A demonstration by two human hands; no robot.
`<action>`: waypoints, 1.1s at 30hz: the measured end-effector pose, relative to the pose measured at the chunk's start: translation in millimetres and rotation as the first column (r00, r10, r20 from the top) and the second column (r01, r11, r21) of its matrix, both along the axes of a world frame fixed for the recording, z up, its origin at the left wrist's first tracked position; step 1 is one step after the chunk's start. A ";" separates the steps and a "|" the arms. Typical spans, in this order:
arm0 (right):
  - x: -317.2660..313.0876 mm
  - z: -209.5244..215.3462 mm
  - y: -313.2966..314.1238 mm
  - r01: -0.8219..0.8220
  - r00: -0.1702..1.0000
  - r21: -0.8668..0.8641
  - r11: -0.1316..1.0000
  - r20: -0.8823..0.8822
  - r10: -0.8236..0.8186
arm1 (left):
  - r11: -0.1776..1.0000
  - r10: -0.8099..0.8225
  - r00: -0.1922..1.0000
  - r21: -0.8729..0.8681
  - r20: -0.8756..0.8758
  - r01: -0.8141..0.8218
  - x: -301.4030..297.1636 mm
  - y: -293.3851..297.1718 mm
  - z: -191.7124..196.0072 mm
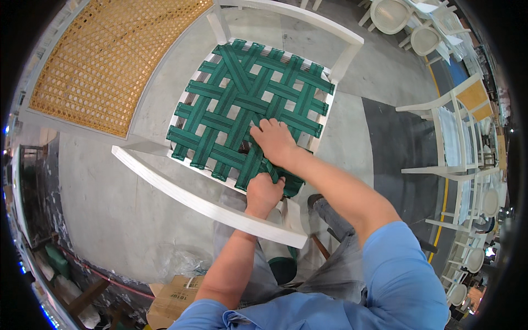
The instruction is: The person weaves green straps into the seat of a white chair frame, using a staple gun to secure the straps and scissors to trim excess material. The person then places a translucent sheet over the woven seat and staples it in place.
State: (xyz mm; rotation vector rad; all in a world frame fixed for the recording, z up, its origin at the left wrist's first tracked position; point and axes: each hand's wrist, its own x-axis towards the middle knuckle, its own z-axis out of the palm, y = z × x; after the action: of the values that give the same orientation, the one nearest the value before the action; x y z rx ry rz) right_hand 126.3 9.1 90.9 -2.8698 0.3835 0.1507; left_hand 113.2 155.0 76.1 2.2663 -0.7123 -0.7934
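my left hand (264,195) is curled into a fist around the green strap (269,166), at the near edge of the woven seat (220,122). my right hand (274,144) lies on the weave, fingers bent and close together; whether they pinch a band, i cannot tell. the strap looks light, soft and slightly slick, so i'd grip it full-fisted, close to the weave, to stop it slipping. the white chair frame (201,204) seems stiff enough to brace against.

Head-mtd L fisheye cam looks dn, close abv woven seat (248,103).
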 end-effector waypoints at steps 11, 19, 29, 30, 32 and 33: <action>-257.5 118.4 -50.2 0.482 0.731 0.612 0.627 0.113 -0.673 | 0.997 0.048 0.999 0.053 -0.007 -0.048 1.8 4.0 -14.3; -687.0 110.7 128.3 0.962 -0.247 -0.128 -0.240 -0.041 -0.968 | 0.997 0.079 0.984 0.030 -0.158 -0.075 -13.7 -9.5 -6.9; -686.1 45.4 157.5 0.639 -0.395 0.564 -0.523 -0.342 -0.853 | 0.998 0.045 0.999 -0.050 -0.017 -0.046 -11.7 5.7 -0.4; -687.2 49.9 154.1 0.655 -0.363 0.572 -0.493 -0.333 -0.870 | 0.998 0.037 0.998 -0.048 -0.044 -0.039 -14.5 4.5 3.1; -683.3 49.7 145.5 0.707 -0.314 0.540 -0.456 -0.338 -0.887 | 0.998 0.057 0.990 -0.028 -0.126 -0.061 -16.2 2.4 11.7; -692.0 56.1 144.1 0.754 -0.311 0.486 -0.442 -0.329 -0.892 | 0.999 0.029 0.987 -0.026 -0.155 -0.034 -17.0 -0.7 13.3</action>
State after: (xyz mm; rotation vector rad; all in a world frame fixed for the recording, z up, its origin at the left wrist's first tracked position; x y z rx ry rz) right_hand -565.7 153.2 147.0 -0.9418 2.0879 -0.3852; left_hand 96.2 154.3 89.4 2.1580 -0.6101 -0.9265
